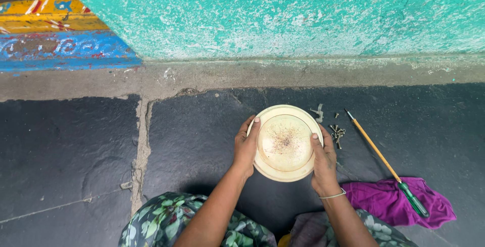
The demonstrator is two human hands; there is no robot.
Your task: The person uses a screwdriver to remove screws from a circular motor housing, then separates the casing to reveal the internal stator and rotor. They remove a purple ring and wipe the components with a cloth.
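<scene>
Cream round dish [284, 144] sits clasped between left hand [246, 148] and right hand [324, 160].

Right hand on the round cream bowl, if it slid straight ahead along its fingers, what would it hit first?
Probably the small pile of metal screws just beyond the right hand and cream bowl; then the turquoise wall.

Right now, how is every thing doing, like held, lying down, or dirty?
Round cream-coloured plastic dish: held off the floor by both hands, dark specks in its middle.
Left hand: gripping the dish's left rim.
Right hand: gripping the dish's right rim.
Long screwdriver with green handle: lying flat, handle resting on the cloth.
Purple cloth: crumpled on the floor.
Small metal screws: loose in a little pile.
Turquoise painted wall: paint worn and patchy.
</scene>
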